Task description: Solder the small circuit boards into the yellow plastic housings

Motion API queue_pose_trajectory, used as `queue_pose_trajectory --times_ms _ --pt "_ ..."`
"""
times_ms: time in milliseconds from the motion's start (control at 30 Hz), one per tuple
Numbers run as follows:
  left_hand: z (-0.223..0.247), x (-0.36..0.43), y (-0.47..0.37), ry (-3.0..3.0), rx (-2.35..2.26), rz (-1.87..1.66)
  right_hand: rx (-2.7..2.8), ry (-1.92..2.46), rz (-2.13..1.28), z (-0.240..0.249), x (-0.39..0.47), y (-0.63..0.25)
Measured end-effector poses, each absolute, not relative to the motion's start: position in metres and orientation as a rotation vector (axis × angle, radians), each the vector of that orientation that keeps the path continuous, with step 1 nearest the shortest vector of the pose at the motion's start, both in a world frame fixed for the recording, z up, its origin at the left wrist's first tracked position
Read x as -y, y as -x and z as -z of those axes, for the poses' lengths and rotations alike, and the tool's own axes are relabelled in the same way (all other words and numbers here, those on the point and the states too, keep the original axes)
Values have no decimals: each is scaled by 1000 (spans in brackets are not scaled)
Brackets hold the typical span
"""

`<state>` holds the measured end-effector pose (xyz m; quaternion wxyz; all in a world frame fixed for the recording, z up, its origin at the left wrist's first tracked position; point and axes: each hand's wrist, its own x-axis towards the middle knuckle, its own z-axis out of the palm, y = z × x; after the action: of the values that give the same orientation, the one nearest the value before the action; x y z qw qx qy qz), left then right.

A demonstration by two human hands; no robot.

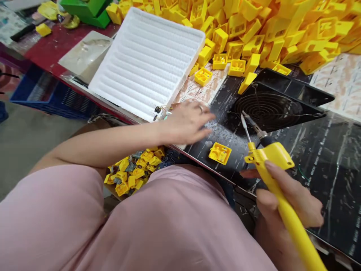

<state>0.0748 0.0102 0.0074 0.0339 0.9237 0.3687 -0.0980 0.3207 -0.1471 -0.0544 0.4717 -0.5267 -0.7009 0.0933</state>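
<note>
We find the soldering tool (295, 229) at lower right of the frame, held above the tabletop (316, 158) and pointing to upper left. The right hand (304, 203) has its grip closed around the yellow handle. The left hand (191, 122), at centre, is palm down with its grip spread; whether anything lies beneath the palm we cannot tell.

We judge the tool light and stiff, its handle smooth plastic. The proper hold is on that handle, behind the yellow bracket; the metal tip (255, 124) should be treated as hot, and the thin white-ended rod (246, 128) beside it as easily bent.

The yellow housing (220, 153) rests below centre, between the hands, open side up. We judge it light and rigid, best taken by its outer walls.

Beyond the tip, at right of centre, we note a black ringed tray (265, 109), close enough to be knocked. A heap of yellow housings (248, 26) crowds the upper right. The white ribbed tray (149, 60) spans upper centre, with small wired parts (159, 111) near its lower corner, beside the left wrist; these we consider prone to snagging.
</note>
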Motion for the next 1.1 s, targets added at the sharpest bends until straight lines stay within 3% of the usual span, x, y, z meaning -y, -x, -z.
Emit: queue_pose_trajectory --times_ms 133,267,467,667,767,900,1000,1100 --pt "-9 -50 -39 -2997 -1451 497 1982 1155 -27 39 129 -311" --pt "0 -68 -10 -2946 -1287 172 2075 1112 37 41 121 -309" --pt "-19 -72 13 -2071 -1482 -323 2297 1080 136 47 111 -311" --pt "-2 -108 42 -1519 -1244 -756 2260 1205 335 57 99 -279" --pt "-2 -112 34 -1489 -1050 -978 2251 1137 223 60 96 -267" --pt "-11 -83 0 -1614 -889 -837 2247 1058 -51 58 96 -268" --pt "-6 -57 -25 -1712 -865 -720 2198 1227 91 57 97 -269" --pt "10 -37 -37 -1909 -894 -847 2196 1335 283 58 96 -264"
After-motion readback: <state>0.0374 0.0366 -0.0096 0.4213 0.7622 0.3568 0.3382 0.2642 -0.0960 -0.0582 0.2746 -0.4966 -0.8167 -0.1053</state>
